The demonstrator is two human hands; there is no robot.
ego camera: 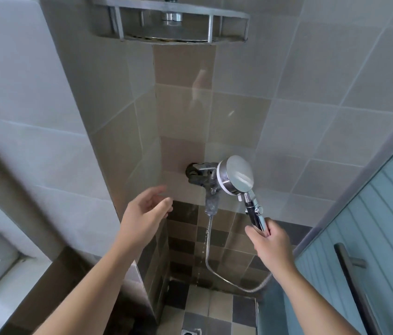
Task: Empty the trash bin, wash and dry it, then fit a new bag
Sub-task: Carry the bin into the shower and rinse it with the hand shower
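The grey and beige tiled shower corner [311, 97] filled the view, with a pale blue ribbed sliding door [371, 213] at the right and a curved metal corner shelf [171, 22] high up. Lower, the chrome wall-mounted mixer tap [201, 176] sat on the beige strip, and a flexible silver hose [217, 274] looped from it down toward the chequered floor tiles [214, 308] and back up. A few drops fell beside the hose.

The right hand [271, 245] was clamped round the handle of the round chrome handheld shower head [236, 175], its face turned away toward the wall. The left hand [142, 213] hung in the air with fingers loosely spread, holding nothing, just short of the tap.

The trash bin was nowhere in view (presumably below or behind the camera), so the step looked like the start of washing: getting water ready. The next move would likely call for the free hand to reach the tap lever and open it, then for the spray to be aimed down at the bin, wherever it stood.
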